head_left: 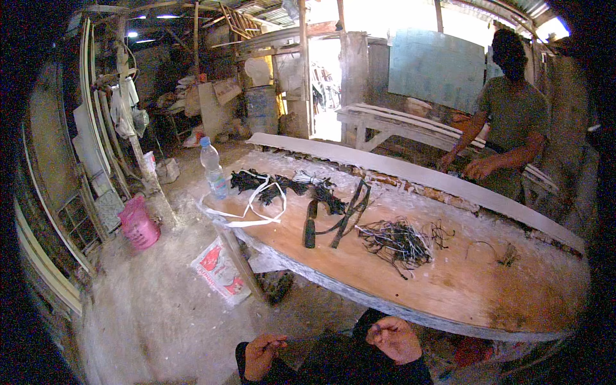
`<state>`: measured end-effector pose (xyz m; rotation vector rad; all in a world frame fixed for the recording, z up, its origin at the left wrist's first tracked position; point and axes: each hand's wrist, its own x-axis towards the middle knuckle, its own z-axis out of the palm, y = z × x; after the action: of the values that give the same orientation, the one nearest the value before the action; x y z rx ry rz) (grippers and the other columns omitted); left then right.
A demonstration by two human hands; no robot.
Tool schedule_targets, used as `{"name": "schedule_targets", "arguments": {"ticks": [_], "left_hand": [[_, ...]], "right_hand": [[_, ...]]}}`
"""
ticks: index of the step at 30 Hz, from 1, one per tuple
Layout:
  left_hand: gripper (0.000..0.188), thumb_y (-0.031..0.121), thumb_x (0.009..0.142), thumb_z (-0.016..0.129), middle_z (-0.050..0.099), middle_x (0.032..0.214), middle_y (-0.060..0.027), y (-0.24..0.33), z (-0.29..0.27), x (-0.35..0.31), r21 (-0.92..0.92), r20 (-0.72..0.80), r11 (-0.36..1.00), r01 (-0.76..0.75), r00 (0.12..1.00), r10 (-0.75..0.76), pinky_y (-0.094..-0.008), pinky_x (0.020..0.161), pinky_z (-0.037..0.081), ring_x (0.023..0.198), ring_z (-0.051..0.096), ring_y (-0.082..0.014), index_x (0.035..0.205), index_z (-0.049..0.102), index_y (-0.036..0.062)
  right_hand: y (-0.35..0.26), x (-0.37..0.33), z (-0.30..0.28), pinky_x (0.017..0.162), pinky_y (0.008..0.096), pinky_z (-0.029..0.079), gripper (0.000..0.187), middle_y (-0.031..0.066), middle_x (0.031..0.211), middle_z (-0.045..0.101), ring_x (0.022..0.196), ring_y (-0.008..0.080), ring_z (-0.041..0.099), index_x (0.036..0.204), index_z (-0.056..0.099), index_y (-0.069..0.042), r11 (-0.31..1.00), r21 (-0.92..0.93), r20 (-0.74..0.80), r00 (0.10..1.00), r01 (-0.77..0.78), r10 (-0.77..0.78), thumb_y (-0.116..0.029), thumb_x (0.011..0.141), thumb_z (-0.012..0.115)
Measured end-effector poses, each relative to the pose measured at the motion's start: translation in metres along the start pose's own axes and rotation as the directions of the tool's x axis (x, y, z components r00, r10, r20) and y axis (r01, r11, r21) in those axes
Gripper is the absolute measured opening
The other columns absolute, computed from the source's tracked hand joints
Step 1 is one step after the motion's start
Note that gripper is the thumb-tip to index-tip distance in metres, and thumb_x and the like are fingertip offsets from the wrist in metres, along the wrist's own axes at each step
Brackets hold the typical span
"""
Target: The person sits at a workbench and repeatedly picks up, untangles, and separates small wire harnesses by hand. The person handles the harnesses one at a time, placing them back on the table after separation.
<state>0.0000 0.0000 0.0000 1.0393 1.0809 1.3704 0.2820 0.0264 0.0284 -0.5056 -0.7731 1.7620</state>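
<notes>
My left hand [260, 357] is low in the view, in front of the table's near edge, its thumb and fingers pinched together. To its right, close under the table edge, my right hand [396, 339] has its fingers curled in toward the thumb. A faint thin strand seems to stretch between the two hands; its kind is too fine to make out. On the wooden tabletop [449, 292] ahead lies a tangled pile of black and white cords [398, 242]. Left of it are black straps [351, 215], a dark short-handled tool [310, 224] and a bundle of black cords [289, 186].
A white strap [256, 222] loops near a plastic bottle [213, 168] at the table's left end. A long pale board [385, 163] runs along the far edge. Behind it stands another person [513, 122]. A pink sack [138, 222] and a printed bag [221, 272] are on the floor.
</notes>
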Motion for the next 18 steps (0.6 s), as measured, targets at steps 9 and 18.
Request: {"name": "schedule_targets", "arguments": {"ticks": [9,18], "left_hand": [[0.016,0.018,0.085,0.057,0.059,0.089,-0.0029,-0.025,-0.027,0.006,0.068,0.273,0.996,-0.05,0.961,0.029,-0.0227,0.065,0.041,0.073,0.052,-0.0109,0.088,0.059,0.0026],[0.016,0.014,0.087,0.049,0.06,0.084,-0.006,-0.019,-0.008,0.003,0.261,0.321,0.949,0.178,0.911,-0.259,-0.0268,0.067,0.044,0.074,0.055,-0.0155,0.088,0.06,0.0014]], "right_hand": [[0.005,0.006,-0.021,0.075,0.0374,0.043,0.019,0.0153,0.095,0.059,0.079,0.0245,0.056,0.098,0.058,-0.006,0.967,0.209,0.167,0.968,0.149,-0.185,-0.012,0.08,0.061],[0.005,0.01,-0.01,0.062,0.0331,0.038,0.017,0.0041,0.075,0.062,0.068,0.0185,0.052,0.09,0.058,-0.007,0.943,0.224,0.089,0.959,0.244,-0.27,-0.015,0.076,0.065]]}}
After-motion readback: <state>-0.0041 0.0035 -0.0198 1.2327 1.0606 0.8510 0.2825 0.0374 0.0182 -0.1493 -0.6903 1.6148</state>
